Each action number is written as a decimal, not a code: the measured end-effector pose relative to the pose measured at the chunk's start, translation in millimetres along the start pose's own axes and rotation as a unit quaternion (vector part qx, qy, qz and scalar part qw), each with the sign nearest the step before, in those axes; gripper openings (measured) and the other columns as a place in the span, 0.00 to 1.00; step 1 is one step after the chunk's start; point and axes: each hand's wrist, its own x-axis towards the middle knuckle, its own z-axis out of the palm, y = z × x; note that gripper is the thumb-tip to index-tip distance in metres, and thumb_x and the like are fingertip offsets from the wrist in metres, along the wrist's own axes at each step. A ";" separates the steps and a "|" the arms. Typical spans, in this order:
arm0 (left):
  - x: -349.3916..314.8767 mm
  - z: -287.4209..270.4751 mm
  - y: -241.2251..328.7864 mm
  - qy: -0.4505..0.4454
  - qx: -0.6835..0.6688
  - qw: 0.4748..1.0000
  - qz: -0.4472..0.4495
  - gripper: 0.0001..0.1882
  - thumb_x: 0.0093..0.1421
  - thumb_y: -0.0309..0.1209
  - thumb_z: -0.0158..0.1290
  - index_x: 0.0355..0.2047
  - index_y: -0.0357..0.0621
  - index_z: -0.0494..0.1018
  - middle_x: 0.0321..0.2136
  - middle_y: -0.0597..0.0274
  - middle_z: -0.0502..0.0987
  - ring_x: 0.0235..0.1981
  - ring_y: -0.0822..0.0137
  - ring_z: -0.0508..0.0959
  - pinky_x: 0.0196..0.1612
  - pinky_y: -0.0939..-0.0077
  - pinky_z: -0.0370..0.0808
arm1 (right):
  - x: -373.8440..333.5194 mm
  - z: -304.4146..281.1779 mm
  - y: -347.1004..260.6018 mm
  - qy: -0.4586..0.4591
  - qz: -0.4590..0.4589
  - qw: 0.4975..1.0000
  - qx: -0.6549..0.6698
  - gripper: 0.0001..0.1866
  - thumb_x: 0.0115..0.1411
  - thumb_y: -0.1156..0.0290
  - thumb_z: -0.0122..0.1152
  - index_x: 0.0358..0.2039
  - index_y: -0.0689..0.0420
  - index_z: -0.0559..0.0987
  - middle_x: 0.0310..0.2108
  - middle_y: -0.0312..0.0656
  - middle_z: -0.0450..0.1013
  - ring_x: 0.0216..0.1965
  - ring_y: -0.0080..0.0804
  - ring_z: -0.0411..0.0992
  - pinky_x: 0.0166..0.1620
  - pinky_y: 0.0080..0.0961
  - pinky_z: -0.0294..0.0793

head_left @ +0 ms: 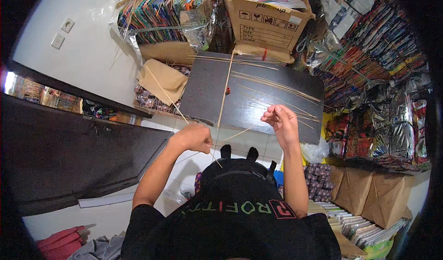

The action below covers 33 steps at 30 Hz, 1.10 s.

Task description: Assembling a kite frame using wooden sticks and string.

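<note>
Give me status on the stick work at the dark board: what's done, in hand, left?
Done: nothing finished shows that I can tell. In hand: the left hand is closed on a thin stick running up and left; the right hand pinches something too fine to make out. Left: many loose sticks lie spread over the dark board, untouched.

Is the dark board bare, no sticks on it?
No: several thin bamboo sticks lie across the dark board in front of both hands.
</note>
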 end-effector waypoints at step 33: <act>-4.1 -14.5 -20.8 0.111 -0.074 0.990 -0.051 0.11 0.43 0.33 0.58 0.18 0.37 0.71 0.15 0.46 0.68 0.19 0.44 0.72 0.27 0.56 0.68 | 8.1 19.4 -6.2 0.062 -0.001 0.996 -0.061 0.20 0.73 0.64 0.55 0.59 0.62 0.75 0.52 0.51 0.78 0.48 0.36 0.80 0.51 0.32 0.81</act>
